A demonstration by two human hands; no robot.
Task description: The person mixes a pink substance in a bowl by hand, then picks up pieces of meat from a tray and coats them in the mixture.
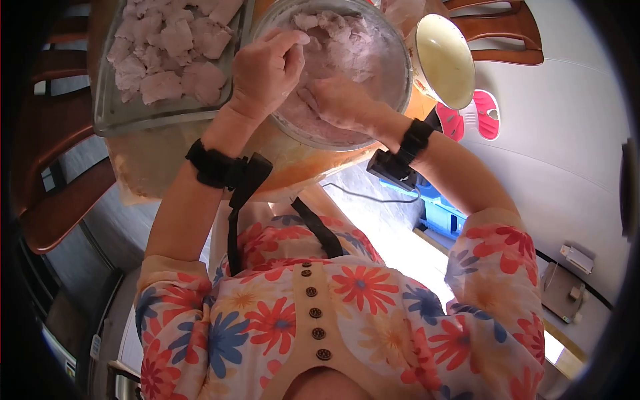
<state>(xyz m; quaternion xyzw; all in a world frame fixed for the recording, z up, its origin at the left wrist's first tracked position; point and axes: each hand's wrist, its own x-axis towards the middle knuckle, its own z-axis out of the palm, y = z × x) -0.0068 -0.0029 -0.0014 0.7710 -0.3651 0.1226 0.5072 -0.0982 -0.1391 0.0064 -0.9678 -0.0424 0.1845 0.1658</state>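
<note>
A large round metal bowl [407, 87] holds a pinkish, floury, clumped mass [340, 41], perhaps dough. My left hand [268, 72] is closed over the bowl's left rim, its fingers curled in; whatever it may grip is hidden. Inside the bowl, low and near the middle, my right hand [341, 101] has its fingers bent together against the powdery contents. I cannot make out what lies between them. Left of the bowl stands a rectangular tray [157, 120] with several flat, pale pink, floury pieces [177, 40] piled in it.
A cream-coloured basin [445, 63] leans at the bowl's right. The table [153, 157] has a plastic-like cover. Wooden chairs [63, 140] stand left, with another chair [500, 30] at upper right. A pink-and-white item [477, 115] and blue container [443, 217] lie beyond the right side.
</note>
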